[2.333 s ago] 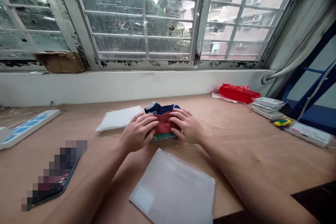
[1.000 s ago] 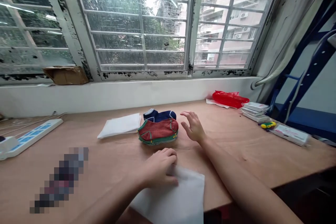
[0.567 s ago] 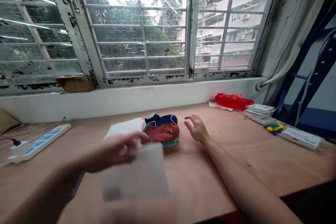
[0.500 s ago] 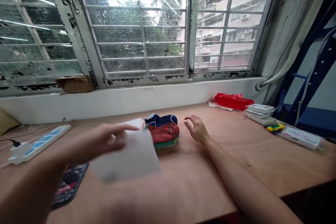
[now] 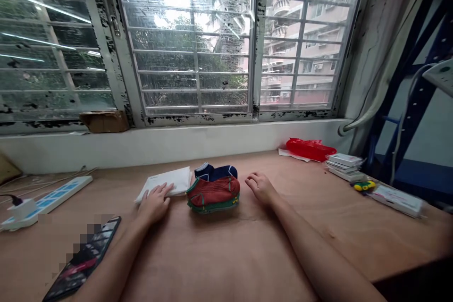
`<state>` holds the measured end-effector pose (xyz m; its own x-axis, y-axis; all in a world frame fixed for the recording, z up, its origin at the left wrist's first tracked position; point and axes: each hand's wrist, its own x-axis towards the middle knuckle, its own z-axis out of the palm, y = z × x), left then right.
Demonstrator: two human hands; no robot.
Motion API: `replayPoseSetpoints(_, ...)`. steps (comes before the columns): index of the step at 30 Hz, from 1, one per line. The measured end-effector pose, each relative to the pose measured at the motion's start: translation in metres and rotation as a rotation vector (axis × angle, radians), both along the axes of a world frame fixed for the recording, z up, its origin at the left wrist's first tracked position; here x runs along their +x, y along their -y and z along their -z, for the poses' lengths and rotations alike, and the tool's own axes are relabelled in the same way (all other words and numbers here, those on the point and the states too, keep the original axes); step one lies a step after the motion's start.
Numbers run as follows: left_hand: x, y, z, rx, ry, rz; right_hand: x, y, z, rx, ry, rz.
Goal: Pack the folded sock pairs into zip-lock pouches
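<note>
My left hand point(image 5: 155, 203) lies flat on the front part of a stack of white sheets point(image 5: 180, 180), its fingers stretched out. Just right of the stack is a small pile of socks: red-brown ribbed socks point(image 5: 214, 189) with green edges lie in front and on top of green ones point(image 5: 208, 207). Navy socks point(image 5: 224, 172) with white trim lie behind them. My right hand point(image 5: 262, 188) rests on the wooden table to the right of the pile, fingers loosely bent and apart, holding nothing and not touching the socks.
A phone point(image 5: 87, 262) lies at the front left, near a white power strip point(image 5: 53, 203). At the back right are a red plastic bag point(image 5: 311, 149), several stacked white boxes point(image 5: 345, 163), a yellow-green item point(image 5: 364, 186) and a flat white packet point(image 5: 398, 199). The window wall borders the table.
My left hand, which held a white sheet in the air in front of the socks, is now down on the white stack. The right hand stays beside the socks. The view has tilted up slightly.
</note>
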<state>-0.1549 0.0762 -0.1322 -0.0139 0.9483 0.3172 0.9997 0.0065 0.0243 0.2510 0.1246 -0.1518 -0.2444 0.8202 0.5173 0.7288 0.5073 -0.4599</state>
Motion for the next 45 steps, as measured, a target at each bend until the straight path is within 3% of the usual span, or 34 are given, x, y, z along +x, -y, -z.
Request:
replayPoseSetpoints(3,-0.001,-0.004,-0.002,0.108,0.067,-0.055,0.001,-0.005,0.006,-0.042,0.032,0.015)
replayPoseSetpoints(7,0.012,0.010,-0.019,0.324,0.218,0.050,0.002,-0.008,0.012,-0.109,0.092,0.014)
replayPoseSetpoints(11,0.027,0.030,-0.009,0.143,0.286,0.088,0.002,-0.007,0.019,-0.180,0.170,-0.010)
replayPoseSetpoints(16,0.025,0.033,0.009,-0.071,0.262,0.330,0.002,-0.004,0.021,-0.248,0.241,-0.028)
replayPoseSetpoints(33,0.022,0.032,0.023,-0.028,0.367,0.342,0.004,-0.003,0.023,-0.294,0.259,-0.031)
replayPoseSetpoints(45,0.025,0.037,0.020,-0.046,0.361,0.332,0.007,-0.009,0.030,-0.284,0.285,-0.039)
